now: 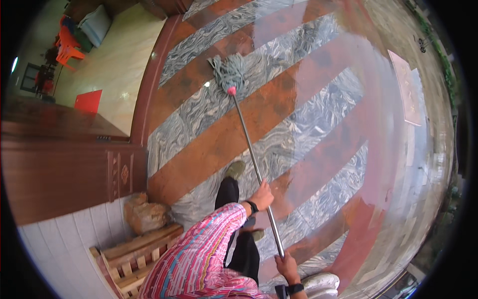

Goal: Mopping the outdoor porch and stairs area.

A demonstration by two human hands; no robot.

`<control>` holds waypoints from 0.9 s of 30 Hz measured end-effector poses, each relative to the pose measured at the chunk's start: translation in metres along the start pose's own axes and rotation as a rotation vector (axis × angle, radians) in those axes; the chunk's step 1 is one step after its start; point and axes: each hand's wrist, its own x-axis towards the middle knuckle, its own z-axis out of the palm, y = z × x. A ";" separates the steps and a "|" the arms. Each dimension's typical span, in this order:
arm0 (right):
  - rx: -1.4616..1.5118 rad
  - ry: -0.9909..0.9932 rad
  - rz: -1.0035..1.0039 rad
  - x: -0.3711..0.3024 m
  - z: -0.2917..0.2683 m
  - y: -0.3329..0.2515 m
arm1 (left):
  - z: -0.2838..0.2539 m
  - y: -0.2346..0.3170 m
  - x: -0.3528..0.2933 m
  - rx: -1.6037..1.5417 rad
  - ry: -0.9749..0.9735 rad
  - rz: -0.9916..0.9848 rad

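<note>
A mop with a long silver metal handle (pixel 247 135) slants away from me across the floor. Its grey-green string head (pixel 228 71) lies on the tiles beyond my feet, joined to the handle by a pink collar (pixel 231 90). Around the middle of the handle my left hand (pixel 263 196) is closed; a dark band circles that wrist. My right hand (pixel 287 267) grips the handle near its near end, lower in the view. Beneath the mop, the glossy floor (pixel 219 144) has diagonal stripes of brown and grey marbled stone.
A brown wooden door (pixel 59 174) and doorway stand at left, with an orange plastic chair (pixel 68 45) inside. By the white wall sit a rough stone block (pixel 144 214) and a wooden slatted bench (pixel 127 256). A pale mat (pixel 404 87) lies at far right.
</note>
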 end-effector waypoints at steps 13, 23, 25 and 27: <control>-0.405 -0.259 0.500 -0.454 -0.042 0.227 | 0.007 0.451 -0.151 -0.728 -0.201 0.699; 0.186 -0.498 0.534 -0.277 0.054 0.074 | 0.047 0.190 -0.170 -0.582 -0.302 0.618; 0.188 -0.370 0.249 -0.203 0.085 0.032 | 0.041 0.089 -0.159 -0.536 -0.211 0.463; 0.428 -0.338 0.466 -0.117 0.076 -0.083 | 0.009 -0.022 -0.153 -0.311 -0.109 0.333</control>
